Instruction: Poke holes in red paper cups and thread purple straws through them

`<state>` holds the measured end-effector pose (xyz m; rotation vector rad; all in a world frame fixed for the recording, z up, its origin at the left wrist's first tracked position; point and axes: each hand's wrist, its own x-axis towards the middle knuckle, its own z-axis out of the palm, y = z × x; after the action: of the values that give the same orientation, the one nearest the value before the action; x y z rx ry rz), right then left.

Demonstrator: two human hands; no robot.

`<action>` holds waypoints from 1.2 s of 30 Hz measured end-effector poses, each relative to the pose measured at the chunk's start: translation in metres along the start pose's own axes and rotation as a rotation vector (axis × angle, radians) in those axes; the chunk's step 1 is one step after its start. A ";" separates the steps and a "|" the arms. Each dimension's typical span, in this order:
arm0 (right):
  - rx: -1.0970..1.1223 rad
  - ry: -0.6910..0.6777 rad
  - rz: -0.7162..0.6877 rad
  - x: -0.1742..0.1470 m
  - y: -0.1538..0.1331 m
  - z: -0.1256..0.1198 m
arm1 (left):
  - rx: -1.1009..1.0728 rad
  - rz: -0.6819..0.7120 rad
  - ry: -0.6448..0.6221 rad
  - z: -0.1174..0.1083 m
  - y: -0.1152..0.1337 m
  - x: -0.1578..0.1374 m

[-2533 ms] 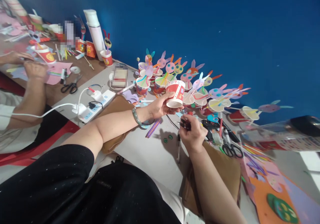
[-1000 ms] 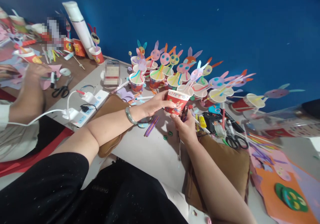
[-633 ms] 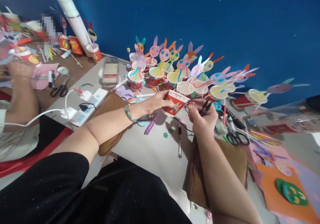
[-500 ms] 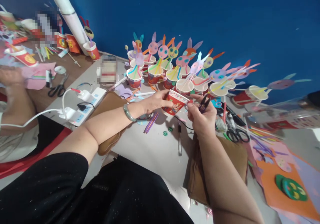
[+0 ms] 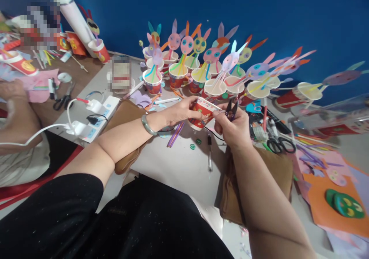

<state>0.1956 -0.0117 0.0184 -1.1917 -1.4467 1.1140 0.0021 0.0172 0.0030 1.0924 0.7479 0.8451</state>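
A red printed paper cup [image 5: 203, 115] with a white rim is tilted between my hands. My left hand [image 5: 184, 114], with a bangle at its wrist, is closed around the cup's left side. My right hand [image 5: 235, 126] is closed on small dark scissors [image 5: 231, 111], whose parted blades point up. Its thumb and a finger also press at the cup's right edge. Beneath the cup lie purple strips [image 5: 175, 135], two small green pieces [image 5: 192, 146] and a clear pen with a black cap [image 5: 210, 153]. Inside the cup is hidden from me.
Several paper cups with rabbit-face figures [image 5: 186, 45] stand along the blue wall. A power strip [image 5: 103, 114] lies left, black-handled scissors [image 5: 281, 143] right. Brown cushions [image 5: 127, 124] lie under both arms. At far left shows another person's arm [image 5: 20, 116]. Orange paper [image 5: 331, 197] carries green discs.
The view has shifted a little, so the cups on the right appear farther right. Both hands keep hold of the cup and scissors; the cup is tilted slightly differently.
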 end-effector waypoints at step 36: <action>-0.221 -0.062 -0.007 -0.003 -0.001 0.005 | 0.792 0.430 -0.089 -0.009 0.012 0.000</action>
<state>0.1907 -0.0153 0.0182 -1.3123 -1.6537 1.0138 -0.0083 0.0238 0.0113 2.0371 0.8046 0.8642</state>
